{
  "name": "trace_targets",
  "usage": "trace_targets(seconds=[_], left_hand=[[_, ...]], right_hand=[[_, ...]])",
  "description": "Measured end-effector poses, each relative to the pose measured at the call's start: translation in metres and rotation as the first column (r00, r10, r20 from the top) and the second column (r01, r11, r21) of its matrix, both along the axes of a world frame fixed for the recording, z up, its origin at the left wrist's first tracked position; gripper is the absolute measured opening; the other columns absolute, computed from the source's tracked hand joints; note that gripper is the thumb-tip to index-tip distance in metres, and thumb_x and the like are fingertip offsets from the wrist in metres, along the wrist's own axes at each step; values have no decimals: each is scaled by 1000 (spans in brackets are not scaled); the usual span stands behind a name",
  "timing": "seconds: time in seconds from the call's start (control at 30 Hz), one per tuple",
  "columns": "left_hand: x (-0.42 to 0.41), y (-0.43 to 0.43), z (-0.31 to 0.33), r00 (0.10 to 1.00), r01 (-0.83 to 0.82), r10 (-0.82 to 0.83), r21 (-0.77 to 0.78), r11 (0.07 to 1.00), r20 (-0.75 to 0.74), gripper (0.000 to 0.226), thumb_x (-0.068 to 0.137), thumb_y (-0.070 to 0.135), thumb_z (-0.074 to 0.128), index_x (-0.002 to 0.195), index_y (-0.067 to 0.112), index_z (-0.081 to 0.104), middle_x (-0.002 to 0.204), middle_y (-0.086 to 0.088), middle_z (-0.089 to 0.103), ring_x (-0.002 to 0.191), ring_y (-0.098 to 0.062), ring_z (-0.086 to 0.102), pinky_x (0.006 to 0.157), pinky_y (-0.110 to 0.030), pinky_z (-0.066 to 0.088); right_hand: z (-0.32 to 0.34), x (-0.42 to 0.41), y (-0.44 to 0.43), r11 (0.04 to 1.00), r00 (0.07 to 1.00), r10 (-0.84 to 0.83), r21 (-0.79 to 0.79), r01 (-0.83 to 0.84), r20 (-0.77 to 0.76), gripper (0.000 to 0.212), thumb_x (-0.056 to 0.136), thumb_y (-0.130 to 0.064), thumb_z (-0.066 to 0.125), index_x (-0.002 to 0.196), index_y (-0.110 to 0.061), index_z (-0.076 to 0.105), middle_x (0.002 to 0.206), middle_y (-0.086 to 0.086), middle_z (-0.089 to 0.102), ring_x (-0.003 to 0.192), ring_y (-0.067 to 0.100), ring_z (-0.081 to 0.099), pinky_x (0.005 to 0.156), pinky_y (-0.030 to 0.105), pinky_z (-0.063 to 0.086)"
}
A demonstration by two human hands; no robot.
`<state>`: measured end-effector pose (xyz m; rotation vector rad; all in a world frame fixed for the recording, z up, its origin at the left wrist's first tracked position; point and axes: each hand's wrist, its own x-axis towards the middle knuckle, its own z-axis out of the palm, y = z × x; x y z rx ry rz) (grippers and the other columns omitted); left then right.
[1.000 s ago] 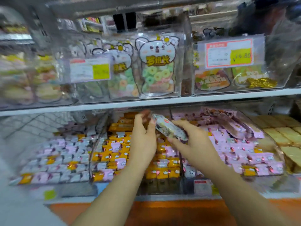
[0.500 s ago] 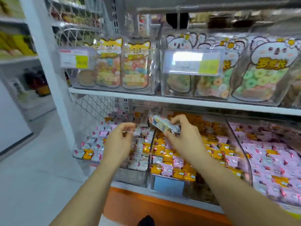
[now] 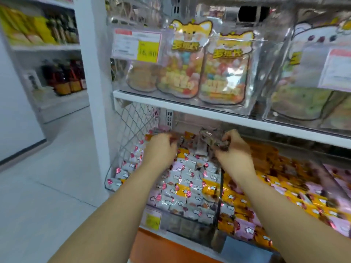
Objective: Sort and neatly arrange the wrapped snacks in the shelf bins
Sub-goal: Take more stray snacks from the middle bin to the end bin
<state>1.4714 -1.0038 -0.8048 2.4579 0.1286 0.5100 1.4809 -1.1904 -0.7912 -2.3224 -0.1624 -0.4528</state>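
Observation:
Two clear bins sit side by side on the lower shelf. The left bin (image 3: 190, 227) holds mostly silver-white wrapped snacks (image 3: 182, 186) with a few orange ones mixed in. The middle bin (image 3: 245, 249) holds mostly orange wrapped snacks (image 3: 269, 185) with pink ones among them. My right hand (image 3: 233, 150) grips a small stack of wrapped snacks (image 3: 210, 138) above the back of the left bin. My left hand (image 3: 161, 149) reaches into the back of the left bin, fingers curled down among the packets; blur hides whether it holds any.
The white shelf board (image 3: 209, 112) hangs close above my hands, carrying clear boxes of candy bags (image 3: 182, 61) and a price tag (image 3: 136, 44). A wire mesh panel (image 3: 133, 130) closes the left bin's left side. A white post (image 3: 91, 73) and the aisle floor (image 3: 47, 168) lie left.
The view swung left and both hands moved from the middle bin to the back of the left bin. My right hand kept its snacks; my left hand dipped into the packets.

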Motion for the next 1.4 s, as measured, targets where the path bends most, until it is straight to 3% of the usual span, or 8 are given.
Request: trace_targets(seconds=[0.1,0.3,0.57,0.8,0.97,1.1,1.23,1.4], left_hand=[[28,-5,2,999,34,-33,-26,999,38,26,95,17,49,114,19,66,111,-9,67,94,-28,64,78,-32,52],[72,-23,-3,986,21,1,129,991,-167,38,98,15,42,134,24,49,137,-4,52,113,-26,58,90,-34,50],[91,-31,-12,973,-74,132,282,957,-191,26,96,14,47,118,14,62,119,-9,62,104,-28,62,78,-36,50],[94,-32,-14,985,-105,119,121,987,-123,17,96,11,49,107,15,61,107,-9,65,93,-27,63,74,-37,53],[89,-30,-7,992,-120,127,-219,968,19,16,99,13,42,105,8,56,91,-2,57,81,-19,54,67,-30,40],[81,-27,3,965,-150,238,-508,848,113,15,98,12,42,103,5,54,93,0,60,82,-18,56,71,-31,47],[43,-25,6,919,-48,363,-869,492,154,13,98,18,45,96,7,49,85,-5,60,79,-21,61,66,-34,56],[-8,-22,2,884,67,443,-978,196,149,10,101,20,40,94,18,46,120,-11,52,106,-22,59,76,-26,57]], right_hand=[[-4,12,1,999,999,-32,8,32,-31,25,82,-25,67,90,-24,44,87,5,59,64,20,55,52,28,43],[-8,21,-1,998,999,6,-68,-9,-47,26,86,-27,63,94,-30,38,87,4,57,64,24,57,48,33,45],[-4,19,-2,995,997,39,-92,-45,-67,23,88,-24,61,97,-24,39,74,-2,52,60,23,57,54,41,51],[-2,17,-2,993,997,34,-108,-41,-65,24,89,-25,61,96,-25,38,75,-4,49,62,21,57,57,41,53],[-2,16,-2,995,998,20,-101,-27,-61,23,89,-26,60,97,-26,38,77,-6,47,65,21,57,59,42,53],[0,12,-1,992,999,13,-125,-19,-43,26,88,-27,61,95,-27,36,78,-3,51,65,22,57,61,42,53],[7,5,0,974,999,-6,-229,-2,-35,22,86,-23,59,100,-26,42,82,-6,45,85,18,42,91,38,40],[10,7,23,927,996,92,-365,-80,15,27,87,-24,59,114,-23,54,100,-3,59,105,24,53,94,36,43]])
